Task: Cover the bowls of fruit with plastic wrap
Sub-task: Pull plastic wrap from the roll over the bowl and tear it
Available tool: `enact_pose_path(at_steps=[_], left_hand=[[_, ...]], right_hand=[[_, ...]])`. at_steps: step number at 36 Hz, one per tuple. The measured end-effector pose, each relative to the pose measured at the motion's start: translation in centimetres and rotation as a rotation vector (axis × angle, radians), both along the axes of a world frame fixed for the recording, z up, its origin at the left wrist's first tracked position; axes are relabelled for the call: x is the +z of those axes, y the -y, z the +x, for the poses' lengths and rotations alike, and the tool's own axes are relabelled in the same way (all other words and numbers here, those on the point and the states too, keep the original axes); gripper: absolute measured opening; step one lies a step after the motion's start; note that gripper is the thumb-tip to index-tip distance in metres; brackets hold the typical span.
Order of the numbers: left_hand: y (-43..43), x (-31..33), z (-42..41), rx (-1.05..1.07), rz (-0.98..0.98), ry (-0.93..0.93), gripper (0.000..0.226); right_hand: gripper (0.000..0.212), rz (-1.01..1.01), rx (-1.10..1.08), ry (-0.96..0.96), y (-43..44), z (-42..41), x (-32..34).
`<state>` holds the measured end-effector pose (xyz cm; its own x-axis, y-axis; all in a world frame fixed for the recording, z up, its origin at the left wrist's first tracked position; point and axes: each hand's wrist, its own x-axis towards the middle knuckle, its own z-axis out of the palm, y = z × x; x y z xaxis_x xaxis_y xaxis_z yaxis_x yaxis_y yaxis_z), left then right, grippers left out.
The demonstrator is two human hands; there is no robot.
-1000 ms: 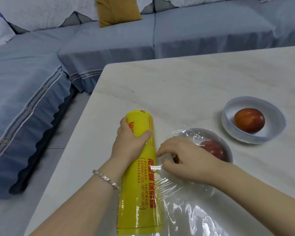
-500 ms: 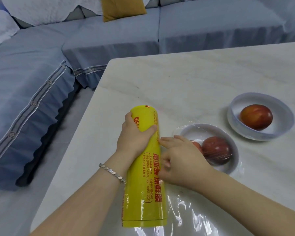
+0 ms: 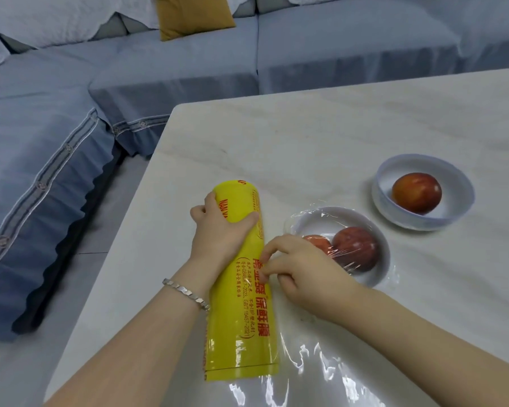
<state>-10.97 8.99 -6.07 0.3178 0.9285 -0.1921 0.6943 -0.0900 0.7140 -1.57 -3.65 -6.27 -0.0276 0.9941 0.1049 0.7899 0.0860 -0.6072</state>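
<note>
A yellow roll of plastic wrap (image 3: 247, 312) lies lengthwise on the white table (image 3: 321, 133). My left hand (image 3: 221, 230) grips its far end. My right hand (image 3: 300, 268) pinches the clear film right at the roll's side. The loose plastic film (image 3: 312, 356) spreads rightward from the roll over the near table. A white bowl (image 3: 373, 277) with two red fruits (image 3: 354, 248) sits just right of my right hand, film lying over it. A second white bowl (image 3: 423, 218) holding one red fruit (image 3: 416, 193) stands uncovered further back right.
A blue-grey sofa (image 3: 100, 92) wraps round the table's far and left sides, with a mustard cushion (image 3: 191, 13) at the back. The table's left edge (image 3: 135, 218) runs close to my left forearm; grey floor lies beyond it.
My right hand has come off the near bowl and moved left to the roll, where it now pinches the film. My left hand keeps its grip on the roll.
</note>
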Motion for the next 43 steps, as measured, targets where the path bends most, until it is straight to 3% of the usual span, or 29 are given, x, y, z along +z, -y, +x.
enact_pose_path(at_steps=[8, 12, 16, 21, 23, 26, 28, 33, 35, 43], left_hand=[[0.3, 0.1, 0.3, 0.003, 0.068, -0.054, 0.083], [0.4, 0.3, -0.1, -0.008, 0.082, -0.024, 0.067], [0.0, 0.1, -1.3, -0.004, 0.093, -0.038, 0.064], [1.0, 0.0, -2.1, -0.087, -0.011, -0.143, 0.094], [1.9, -0.1, -2.4, -0.106, -0.106, -0.156, 0.107], [2.8, -0.5, -2.8, -0.033, -0.195, -0.035, 0.114], [2.9, -0.7, -3.0, 0.031, -0.221, 0.088, 0.104], [2.4, -0.6, -3.0, 0.089, -0.213, 0.216, 0.072], [2.0, -0.5, -2.7, 0.108, -0.181, 0.254, 0.066], [0.4, -0.6, -1.6, 0.131, -0.109, 0.290, 0.070]], right_hand=[[0.042, -0.010, 0.091, -0.132, 0.3, 0.3, 0.4], [0.029, 0.030, 0.185, -0.086, 1.2, 0.5, 1.1], [0.037, -0.046, 0.126, -0.067, 2.5, 0.7, 0.7], [0.028, -0.130, -0.009, 0.018, 2.9, -0.5, 1.6], [0.047, -0.173, 0.018, 0.119, 2.5, -1.2, 1.8], [0.058, -0.252, 0.028, 0.247, 2.0, -1.5, 2.1], [0.058, -0.276, 0.028, 0.301, 1.9, -1.7, 2.2], [0.034, -0.244, 0.010, 0.109, 1.6, -1.6, 2.1], [0.037, -0.226, -0.035, 0.012, 1.4, -1.2, 1.9], [0.038, -0.158, -0.134, -0.068, -1.1, -1.0, 0.0]])
